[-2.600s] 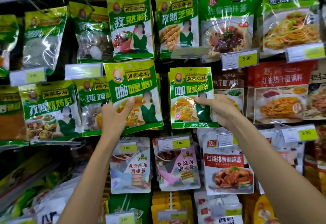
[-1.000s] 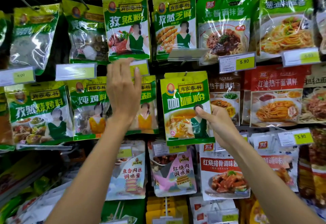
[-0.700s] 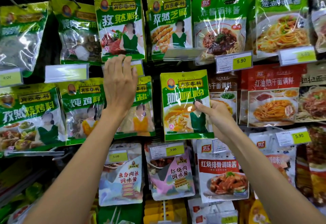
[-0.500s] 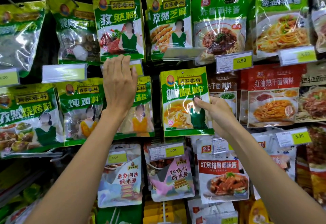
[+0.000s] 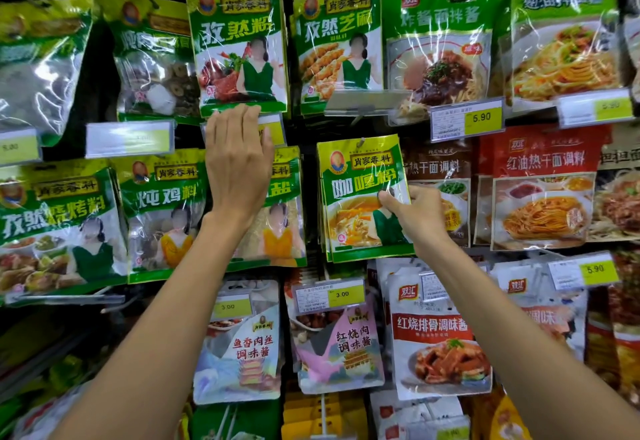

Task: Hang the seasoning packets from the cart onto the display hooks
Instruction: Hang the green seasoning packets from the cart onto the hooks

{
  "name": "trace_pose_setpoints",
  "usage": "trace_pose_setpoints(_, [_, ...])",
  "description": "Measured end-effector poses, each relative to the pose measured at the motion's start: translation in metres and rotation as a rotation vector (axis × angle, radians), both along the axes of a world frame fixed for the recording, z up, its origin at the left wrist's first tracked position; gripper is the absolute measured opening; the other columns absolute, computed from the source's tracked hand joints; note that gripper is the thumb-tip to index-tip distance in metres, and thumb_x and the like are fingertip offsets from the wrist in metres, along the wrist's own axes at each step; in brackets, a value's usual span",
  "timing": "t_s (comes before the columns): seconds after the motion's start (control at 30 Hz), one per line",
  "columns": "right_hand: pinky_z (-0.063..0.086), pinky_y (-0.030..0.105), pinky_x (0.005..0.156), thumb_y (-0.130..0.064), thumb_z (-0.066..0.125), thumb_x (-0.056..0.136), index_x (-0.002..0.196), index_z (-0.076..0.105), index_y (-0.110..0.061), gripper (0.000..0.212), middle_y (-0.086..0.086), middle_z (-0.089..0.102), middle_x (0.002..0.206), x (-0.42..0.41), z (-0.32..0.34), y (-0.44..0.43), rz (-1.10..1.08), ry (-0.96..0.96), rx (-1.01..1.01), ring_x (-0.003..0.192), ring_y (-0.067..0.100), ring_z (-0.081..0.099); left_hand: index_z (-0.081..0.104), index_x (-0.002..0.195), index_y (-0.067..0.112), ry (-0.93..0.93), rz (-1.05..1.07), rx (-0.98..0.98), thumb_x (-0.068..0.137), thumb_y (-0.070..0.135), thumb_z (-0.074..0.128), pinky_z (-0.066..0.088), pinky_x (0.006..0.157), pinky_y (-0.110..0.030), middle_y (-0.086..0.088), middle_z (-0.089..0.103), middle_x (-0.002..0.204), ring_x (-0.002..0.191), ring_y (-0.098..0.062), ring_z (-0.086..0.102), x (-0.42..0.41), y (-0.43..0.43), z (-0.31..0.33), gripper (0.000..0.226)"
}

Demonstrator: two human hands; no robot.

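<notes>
right grip (image 5: 412,214) pinches packet (image 5: 356,176), seemingly mid-hanging; left grip (image 5: 239,166), flat and empty, well left. next, probably: seat hole on hook (image 5: 361,143) above.

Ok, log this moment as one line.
left hand: fingers straight, over clear plastic price-tag holder | right hand: pinching glossy green-and-yellow plastic seasoning packet | status: packet not yet released

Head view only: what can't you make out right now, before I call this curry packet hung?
All in the head view.
Whether the curry packet sits on its hook: too small, shadowed.
The price tag and the salt packet name: covered by the left hand.
Fingers of the right hand: behind the curry packet.
The cart: outside the frame.
The left price label: glare.
</notes>
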State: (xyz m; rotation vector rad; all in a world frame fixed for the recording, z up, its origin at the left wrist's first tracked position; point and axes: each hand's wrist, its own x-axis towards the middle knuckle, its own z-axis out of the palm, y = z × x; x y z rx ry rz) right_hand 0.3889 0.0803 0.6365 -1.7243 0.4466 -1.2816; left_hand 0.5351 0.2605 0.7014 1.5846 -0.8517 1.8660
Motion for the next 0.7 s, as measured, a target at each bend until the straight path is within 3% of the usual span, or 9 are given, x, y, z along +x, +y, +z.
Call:
trace_pose_setpoints(0.2, [0.037, 0.022, 0.049, -0.026, 0.069, 0.089, 0.074, 0.066, -0.015, 0.018, -0.003, 0.061, 0.068, 0.017, -0.005, -0.005, -0.066, -0.011, -0.027, 0.058, 0.004, 0.051, 0.058, 0.116, -0.005, -0.005, -0.008, -0.005, 0.098, 0.015, 0.046, 0.042, 0.100, -0.050, -0.023, 0.062, 0.111, 0.105, -0.039, 0.058, 0.000, 0.000, 0.000, 0.030])
trace_pose_setpoints(0.3, [0.036, 0.024, 0.050, -0.026, 0.069, 0.089, 0.079, 0.068, -0.007, 0.021, 0.000, 0.060, 0.067, 0.024, -0.005, -0.008, -0.073, -0.012, -0.027, 0.056, 0.006, 0.048, 0.057, 0.117, -0.005, 0.001, -0.007, -0.003, 0.098, 0.015, 0.046, 0.042, 0.100, -0.049, -0.023, 0.062, 0.111, 0.105, -0.039, 0.058, -0.001, -0.001, 0.000, 0.030])
trace_pose_setpoints(0.4, [0.031, 0.009, 0.039, -0.021, 0.069, 0.089, 0.073, 0.065, -0.008, 0.021, -0.006, 0.056, 0.059, 0.030, -0.005, -0.009, -0.077, -0.021, -0.037, 0.052, 0.002, 0.046, 0.057, 0.117, -0.005, 0.010, -0.007, -0.001, 0.098, 0.016, 0.045, 0.041, 0.101, -0.049, -0.023, 0.061, 0.111, 0.106, -0.039, 0.057, -0.001, -0.001, 0.000, 0.031])
trace_pose_setpoints(0.47, [0.030, 0.009, 0.038, -0.020, 0.069, 0.089, 0.071, 0.063, -0.009, 0.022, -0.008, 0.054, 0.058, 0.032, -0.004, -0.009, -0.096, -0.015, -0.040, 0.051, 0.002, 0.045, 0.057, 0.118, -0.004, 0.023, -0.012, 0.004, 0.098, 0.017, 0.044, 0.040, 0.101, -0.048, -0.023, 0.061, 0.112, 0.106, -0.038, 0.057, -0.001, 0.000, 0.000, 0.031])
trace_pose_setpoints(0.57, [0.037, 0.025, 0.054, -0.023, 0.068, 0.089, 0.080, 0.067, -0.001, 0.023, 0.002, 0.061, 0.068, 0.032, -0.004, -0.009, -0.118, 0.003, -0.043, 0.059, 0.012, 0.051, 0.056, 0.118, -0.004, 0.040, -0.021, 0.016, 0.099, 0.018, 0.043, 0.040, 0.102, -0.048, -0.023, 0.060, 0.113, 0.107, -0.038, 0.056, -0.002, 0.000, 0.001, 0.032])
trace_pose_setpoints(0.7, [0.023, 0.027, 0.050, -0.028, 0.069, 0.088, 0.062, 0.055, -0.006, 0.037, 0.001, 0.047, 0.054, 0.026, -0.007, -0.008, -0.155, 0.021, -0.045, 0.049, 0.011, 0.036, 0.056, 0.120, -0.004, 0.059, -0.030, 0.029, 0.099, 0.019, 0.042, 0.038, 0.103, -0.047, -0.023, 0.060, 0.115, 0.110, -0.037, 0.055, -0.003, 0.001, 0.001, 0.033])
